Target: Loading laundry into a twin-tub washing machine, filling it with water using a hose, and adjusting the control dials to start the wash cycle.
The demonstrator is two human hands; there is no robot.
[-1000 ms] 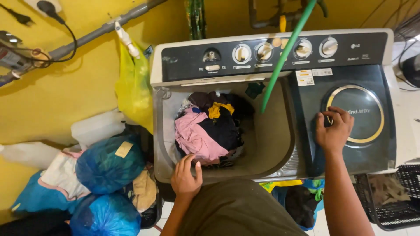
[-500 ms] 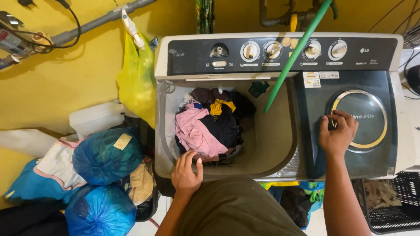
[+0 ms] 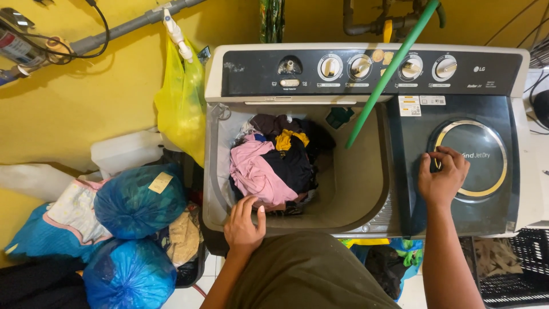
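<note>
Head view: left hand (image 3: 245, 223) rests flat, holding nothing, on the wash tub's front rim (image 3: 297, 220) — bracing beside the heaped clothes (image 3: 274, 166). Right hand (image 3: 441, 178) presses spread, empty, on the dark spinner lid (image 3: 457, 166) — likely steadying.

Both arms reach forward, bare, elbows bent a bit. Left hand (image 3: 245, 222) sits palm down, fingers loosely together, thumb out to the side. Right hand (image 3: 441, 178) is palm down too, fingers curled, knuckles up.
</note>
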